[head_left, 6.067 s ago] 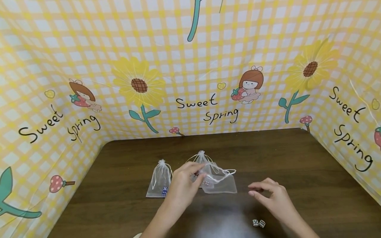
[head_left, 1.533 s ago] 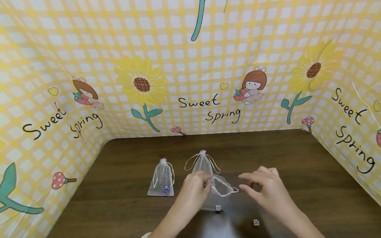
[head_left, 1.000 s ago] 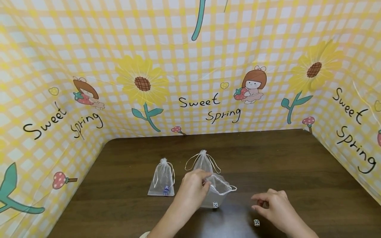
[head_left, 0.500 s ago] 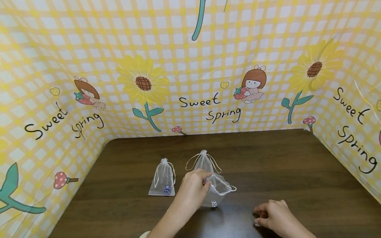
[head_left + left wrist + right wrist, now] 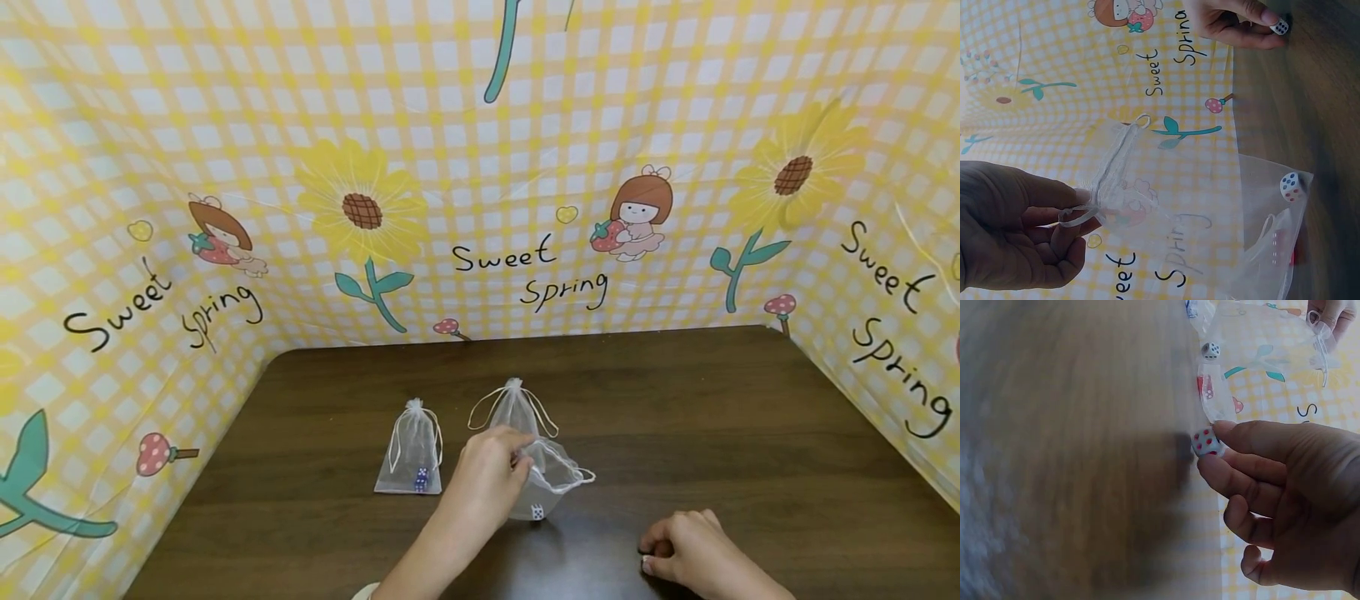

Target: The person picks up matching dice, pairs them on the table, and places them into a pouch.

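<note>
My left hand (image 5: 487, 471) pinches the rim of a sheer white drawstring bag (image 5: 551, 467), its mouth spread towards the right. One white die (image 5: 537, 512) lies at the bottom of this bag; the left wrist view shows the same die (image 5: 1292, 187) through the mesh. Low over the table to the right, my right hand (image 5: 693, 550) pinches a second white die between thumb and index finger. That die (image 5: 1205, 442) shows a face with red pips in the right wrist view, while its other fingers are loosely curled.
A drawn-up sheer bag (image 5: 412, 442) with blue dice (image 5: 422, 478) lies left of my left hand. Behind the held bag lies another tied bag (image 5: 513, 408), with something red and white inside. A yellow checked cloth (image 5: 480, 167) walls the dark wooden table (image 5: 675, 400).
One white die has got into the bag from the table. My right hand has moved away from the bag's mouth, down to the second die, and picked it up. The left hand keeps its hold.
</note>
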`<state>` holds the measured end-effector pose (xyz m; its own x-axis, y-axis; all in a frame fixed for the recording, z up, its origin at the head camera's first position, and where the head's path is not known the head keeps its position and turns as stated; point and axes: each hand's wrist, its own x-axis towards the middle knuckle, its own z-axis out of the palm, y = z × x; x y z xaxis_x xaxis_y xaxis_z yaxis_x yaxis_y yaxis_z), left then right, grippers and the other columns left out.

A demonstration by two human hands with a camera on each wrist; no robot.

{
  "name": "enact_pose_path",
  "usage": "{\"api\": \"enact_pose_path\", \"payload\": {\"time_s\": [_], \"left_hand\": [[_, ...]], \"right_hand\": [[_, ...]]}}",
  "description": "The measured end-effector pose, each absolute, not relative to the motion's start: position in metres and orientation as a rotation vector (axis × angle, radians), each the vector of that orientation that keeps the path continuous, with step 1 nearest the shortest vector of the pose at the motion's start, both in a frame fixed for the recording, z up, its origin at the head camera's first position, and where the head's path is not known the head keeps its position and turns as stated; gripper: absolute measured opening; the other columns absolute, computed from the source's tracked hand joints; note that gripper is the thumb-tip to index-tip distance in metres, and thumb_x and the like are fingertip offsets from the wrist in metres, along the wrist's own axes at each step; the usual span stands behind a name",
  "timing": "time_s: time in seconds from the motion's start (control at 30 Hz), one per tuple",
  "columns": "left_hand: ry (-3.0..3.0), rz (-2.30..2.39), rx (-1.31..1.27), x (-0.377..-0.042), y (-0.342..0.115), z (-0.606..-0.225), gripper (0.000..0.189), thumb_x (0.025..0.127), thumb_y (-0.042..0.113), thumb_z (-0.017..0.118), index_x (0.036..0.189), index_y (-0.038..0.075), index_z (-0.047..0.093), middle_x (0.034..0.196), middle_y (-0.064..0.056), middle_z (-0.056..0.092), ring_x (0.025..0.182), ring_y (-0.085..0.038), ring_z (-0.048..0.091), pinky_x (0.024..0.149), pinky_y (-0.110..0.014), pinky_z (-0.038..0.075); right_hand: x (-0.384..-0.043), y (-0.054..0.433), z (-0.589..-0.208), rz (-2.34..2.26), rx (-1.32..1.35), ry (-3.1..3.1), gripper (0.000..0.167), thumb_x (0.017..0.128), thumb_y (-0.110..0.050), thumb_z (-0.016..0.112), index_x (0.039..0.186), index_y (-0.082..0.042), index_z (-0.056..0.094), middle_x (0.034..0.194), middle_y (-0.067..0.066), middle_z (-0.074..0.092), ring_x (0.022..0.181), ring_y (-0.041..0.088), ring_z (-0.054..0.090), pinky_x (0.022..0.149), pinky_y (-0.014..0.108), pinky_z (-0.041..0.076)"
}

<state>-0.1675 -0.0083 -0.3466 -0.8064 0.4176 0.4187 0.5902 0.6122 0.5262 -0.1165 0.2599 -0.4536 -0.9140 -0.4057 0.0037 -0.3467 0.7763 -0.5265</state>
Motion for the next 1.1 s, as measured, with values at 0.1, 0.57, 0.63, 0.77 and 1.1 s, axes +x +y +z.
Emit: {"api": "enact_pose_path", "payload": {"time_s": [0.1,0.57,0.63,0.77,1.1], "left_hand": [[-2.584,-0.98,-0.829,-0.168,-0.008,-0.347,0.02,0.075,-0.005,0.07,0.095,-0.003,0.07,0.088,-0.008,0.067,0.068,-0.011,0.058,0.06,-0.021,0.049],[-2.588,-0.97,-0.825,-0.167,-0.007,-0.347,0.019,0.075,-0.004,0.07,0.094,-0.004,0.07,0.091,-0.011,0.067,0.075,-0.016,0.062,0.065,-0.024,0.051],[-2.592,-0.975,-0.824,-0.167,-0.007,-0.346,0.019,0.075,-0.004,0.07,0.094,-0.004,0.07,0.091,-0.01,0.067,0.074,-0.016,0.062,0.065,-0.024,0.051],[-2.6,-0.975,-0.824,-0.167,-0.007,-0.346,0.018,0.075,-0.004,0.07,0.094,-0.003,0.07,0.09,-0.01,0.067,0.074,-0.015,0.062,0.065,-0.025,0.051],[-2.596,-0.978,-0.82,-0.166,-0.007,-0.347,0.018,0.075,-0.004,0.07,0.094,-0.004,0.07,0.091,-0.01,0.067,0.075,-0.017,0.062,0.066,-0.024,0.051]], "right_hand": [[-0.116,0.261,-0.454,-0.817,-0.634,2.833,0.004,0.076,-0.019,0.074,0.078,-0.018,0.071,0.066,-0.024,0.058,0.062,-0.005,0.05,0.063,0.03,0.028],[-0.115,0.262,-0.443,-0.694,-0.552,3.064,0.006,0.074,-0.023,0.075,0.075,-0.022,0.07,0.063,-0.027,0.047,0.062,-0.005,0.041,0.064,0.031,0.026],[-0.116,0.263,-0.441,-0.69,-0.509,3.098,0.008,0.072,-0.023,0.076,0.075,-0.022,0.07,0.063,-0.027,0.049,0.063,-0.005,0.043,0.066,0.032,0.028],[-0.119,0.266,-0.435,-0.679,-0.466,3.166,0.009,0.07,-0.022,0.078,0.076,-0.02,0.07,0.063,-0.027,0.054,0.065,-0.004,0.045,0.067,0.033,0.03],[-0.129,0.271,-0.416,-0.707,-0.388,3.318,0.013,0.069,-0.014,0.079,0.076,-0.021,0.071,0.061,-0.029,0.052,0.061,-0.004,0.043,0.066,0.033,0.029]]}}
